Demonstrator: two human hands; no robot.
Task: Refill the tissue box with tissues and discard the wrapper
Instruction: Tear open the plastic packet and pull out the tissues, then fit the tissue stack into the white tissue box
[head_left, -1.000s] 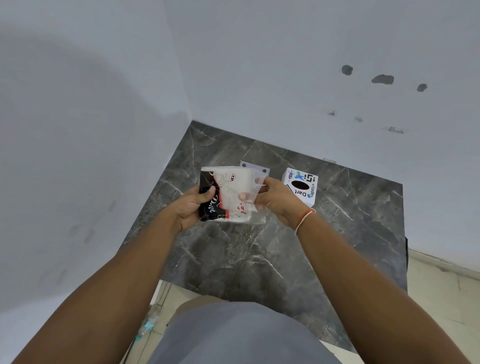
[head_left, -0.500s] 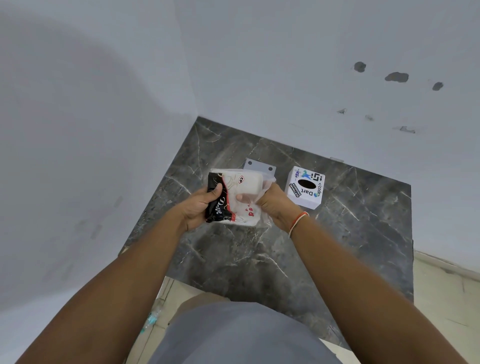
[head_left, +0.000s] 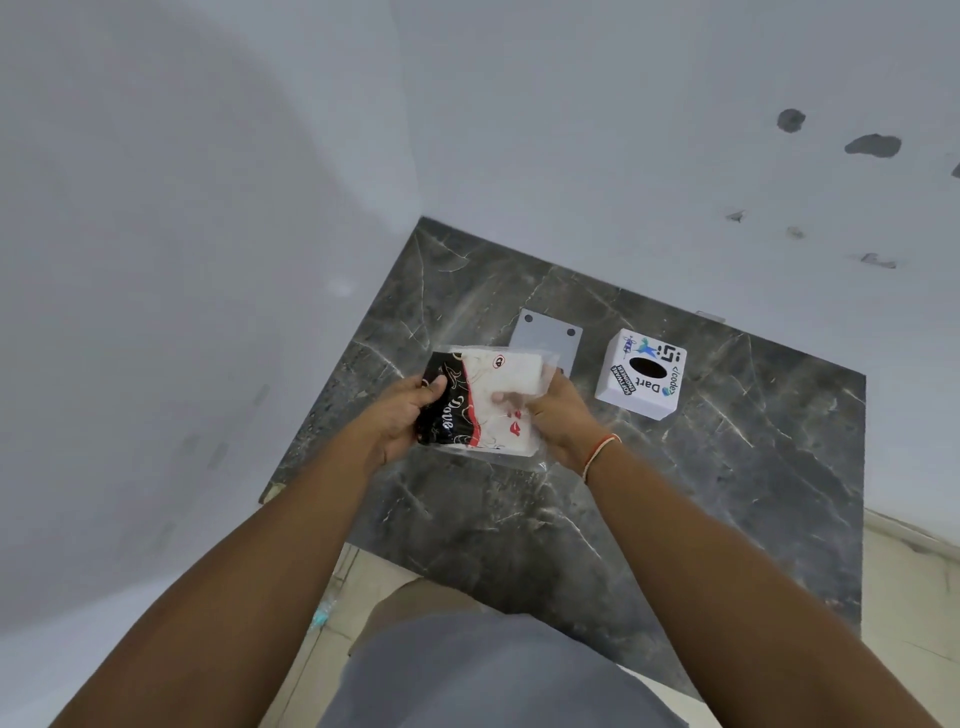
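Both hands hold a pack of white tissues in a clear plastic wrapper with black, red and white print, above the dark marble counter. My left hand grips the wrapper's black left end, thumb on top. My right hand holds the right side, and its fingers show through the clear plastic against the tissues. The white cube tissue box with stickers and a dark oval opening stands on the counter to the right of my hands, untouched.
A flat grey plate with two dark holes lies on the counter behind the pack. White walls close the counter at the left and back. The counter's front edge is near my body, with pale floor tiles at the right.
The pack has sunk slightly toward the counter and my right fingers have shifted further in against the tissues. The tissue box has not moved.
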